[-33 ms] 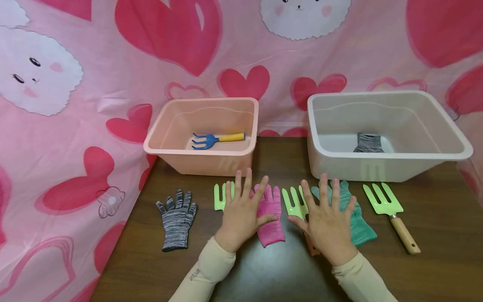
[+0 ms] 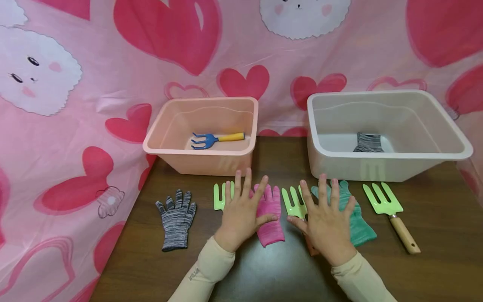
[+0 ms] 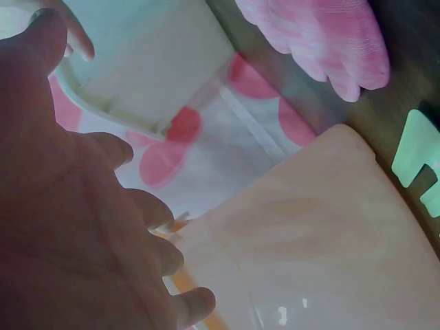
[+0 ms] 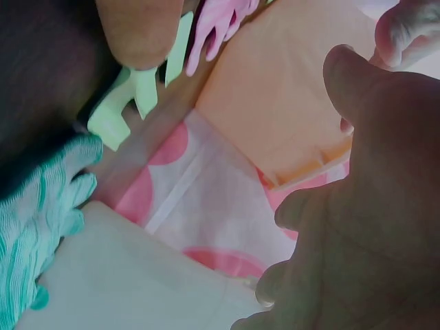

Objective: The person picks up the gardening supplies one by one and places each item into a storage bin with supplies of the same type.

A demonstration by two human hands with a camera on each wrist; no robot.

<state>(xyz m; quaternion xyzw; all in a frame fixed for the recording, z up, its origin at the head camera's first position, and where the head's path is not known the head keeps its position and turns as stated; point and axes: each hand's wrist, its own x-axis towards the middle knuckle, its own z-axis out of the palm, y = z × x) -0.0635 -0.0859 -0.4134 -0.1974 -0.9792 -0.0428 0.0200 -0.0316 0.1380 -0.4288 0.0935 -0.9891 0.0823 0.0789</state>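
With fingers spread and holding nothing, my left hand (image 2: 241, 216) is over a green hand fork (image 2: 219, 198), hiding its lower part, and beside a pink knit glove (image 2: 269, 230). Likewise spread and bare, my right hand (image 2: 329, 222) partly covers a second green hand fork (image 2: 293, 206) and a green knit glove (image 2: 361, 226). Both wrist views show the hands raised apart from these things, the pink glove (image 3: 337, 41) in the left and the green glove (image 4: 34, 227) in the right. A grey striped glove (image 2: 176, 224) lies far left; a wooden-handled green fork (image 2: 390, 207) lies right.
A peach bin (image 2: 200, 152) at the back left holds a blue cultivator (image 2: 207, 140) with a yellow handle. In the white bin (image 2: 388, 155) at the back right lies a grey striped glove (image 2: 369, 143), partly hidden by the rim. Heart-patterned pink cloth (image 2: 241, 50) hangs behind.
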